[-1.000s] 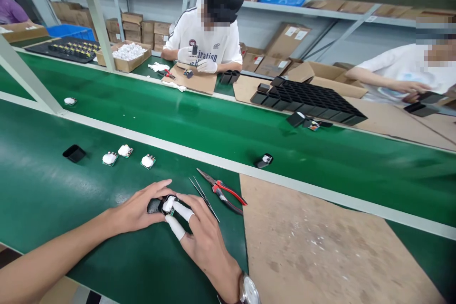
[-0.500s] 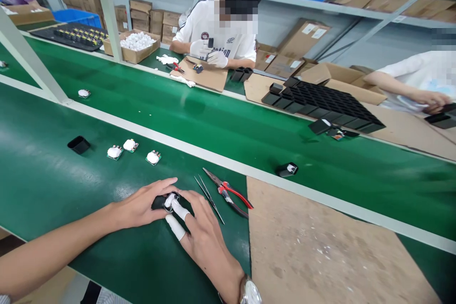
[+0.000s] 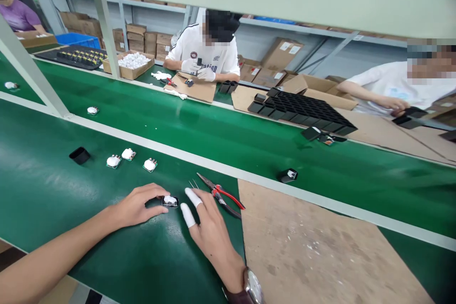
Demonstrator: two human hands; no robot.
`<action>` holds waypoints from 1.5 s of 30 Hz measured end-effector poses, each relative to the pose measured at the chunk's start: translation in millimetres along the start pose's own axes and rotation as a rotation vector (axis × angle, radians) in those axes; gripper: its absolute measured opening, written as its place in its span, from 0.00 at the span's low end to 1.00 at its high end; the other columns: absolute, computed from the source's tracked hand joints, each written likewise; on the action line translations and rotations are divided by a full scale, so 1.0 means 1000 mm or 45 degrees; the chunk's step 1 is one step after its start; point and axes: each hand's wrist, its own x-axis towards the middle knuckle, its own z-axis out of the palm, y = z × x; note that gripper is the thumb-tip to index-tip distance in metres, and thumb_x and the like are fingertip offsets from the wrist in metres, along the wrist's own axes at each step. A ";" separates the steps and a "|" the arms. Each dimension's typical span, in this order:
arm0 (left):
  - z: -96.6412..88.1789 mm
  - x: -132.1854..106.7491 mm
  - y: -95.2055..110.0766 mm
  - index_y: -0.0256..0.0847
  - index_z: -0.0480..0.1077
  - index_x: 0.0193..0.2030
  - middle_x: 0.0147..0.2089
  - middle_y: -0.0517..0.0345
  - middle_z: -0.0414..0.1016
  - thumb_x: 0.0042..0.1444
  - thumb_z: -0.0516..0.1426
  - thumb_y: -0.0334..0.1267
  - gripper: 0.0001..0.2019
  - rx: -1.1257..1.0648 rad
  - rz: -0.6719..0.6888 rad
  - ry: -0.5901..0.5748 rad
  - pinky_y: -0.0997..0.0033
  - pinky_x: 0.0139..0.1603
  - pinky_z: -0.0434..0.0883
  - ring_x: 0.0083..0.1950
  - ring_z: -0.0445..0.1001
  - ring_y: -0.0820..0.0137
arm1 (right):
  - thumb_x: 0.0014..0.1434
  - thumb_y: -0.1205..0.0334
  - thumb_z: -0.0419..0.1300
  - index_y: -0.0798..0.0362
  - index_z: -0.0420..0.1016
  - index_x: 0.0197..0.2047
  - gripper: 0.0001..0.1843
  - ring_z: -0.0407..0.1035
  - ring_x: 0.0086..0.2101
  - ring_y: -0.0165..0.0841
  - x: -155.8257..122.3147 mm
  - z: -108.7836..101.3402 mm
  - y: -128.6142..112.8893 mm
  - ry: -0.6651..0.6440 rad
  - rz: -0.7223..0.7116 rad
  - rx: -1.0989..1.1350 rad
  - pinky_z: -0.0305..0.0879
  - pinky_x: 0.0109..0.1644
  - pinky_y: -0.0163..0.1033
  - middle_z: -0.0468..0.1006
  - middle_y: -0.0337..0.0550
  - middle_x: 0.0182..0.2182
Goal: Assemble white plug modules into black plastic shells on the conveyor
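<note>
My left hand (image 3: 142, 206) pinches a small black plastic case (image 3: 175, 203) between thumb and fingers, its open end facing up. A circuit board with white putty-like material (image 3: 170, 199) shows inside the case. To the right of it, my right hand (image 3: 204, 221) hovers with fingers apart and holds nothing; two of its fingertips wear white finger cots (image 3: 188, 214). Metal tweezers (image 3: 193, 184) lie partly hidden behind the right hand. Beyond that hand are long-nose pliers (image 3: 221, 194) with red and black handles.
Several circuit boards with white putty (image 3: 150, 165) and a black case (image 3: 80, 155) lie at the left. A cardboard sheet (image 3: 313, 242) covers the right side. On the green belt (image 3: 199, 128) rests a filled case (image 3: 288, 175). Co-workers sit across, by rows of black cases (image 3: 306, 109).
My right hand has drawn its fingers out of the case and moved slightly right. The case now stands more upright in my left hand. The head view has shifted, and boards on the belt moved right.
</note>
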 end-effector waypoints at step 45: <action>0.001 0.002 0.001 0.43 0.73 0.54 0.50 0.51 0.79 0.66 0.65 0.42 0.13 0.020 -0.041 -0.112 0.65 0.51 0.77 0.50 0.79 0.63 | 0.63 0.78 0.53 0.51 0.68 0.33 0.13 0.65 0.33 0.36 -0.002 -0.007 -0.003 0.057 -0.231 -0.203 0.63 0.33 0.41 0.74 0.48 0.40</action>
